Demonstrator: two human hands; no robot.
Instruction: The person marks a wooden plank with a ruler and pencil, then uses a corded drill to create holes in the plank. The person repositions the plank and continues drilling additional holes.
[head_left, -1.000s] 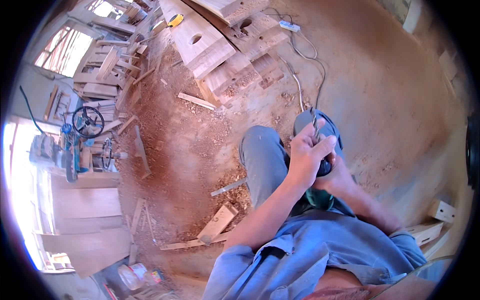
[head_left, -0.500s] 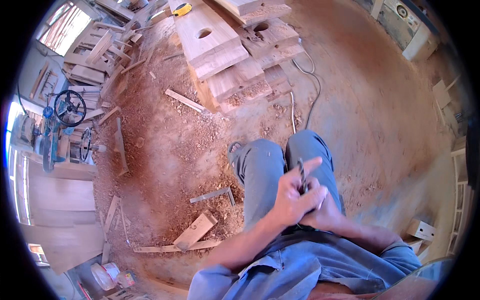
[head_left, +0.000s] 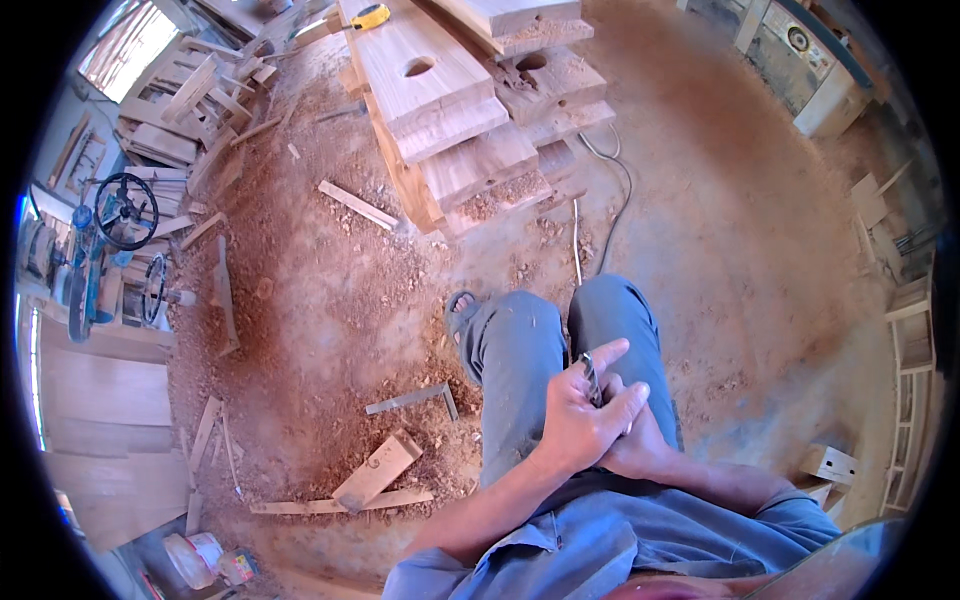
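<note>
Above my lap, my left hand (head_left: 574,420) is closed on a dark spiral drill bit (head_left: 591,380), its index finger stretched out past the bit and its thumb laid across. My right hand (head_left: 640,445) lies against it from the other side with curled fingers, partly covered by the left. Whatever the right fingers grip is hidden. The upper end of the bit shows between the fingers; its lower part is out of sight. Both hands are over my grey trousers (head_left: 520,345), between the knees.
Ahead stand stacked thick boards (head_left: 440,90) with round holes and a yellow tape measure (head_left: 370,17) on top. A metal square (head_left: 405,399), a wood block (head_left: 377,470) and shavings lie on the floor at left. A cable (head_left: 622,215) runs past the stack. A machine with handwheels (head_left: 127,211) stands far left.
My hands have shifted slightly down and left in the picture, and the drill bit tilts differently between the fingers. The whole view has moved a little.
</note>
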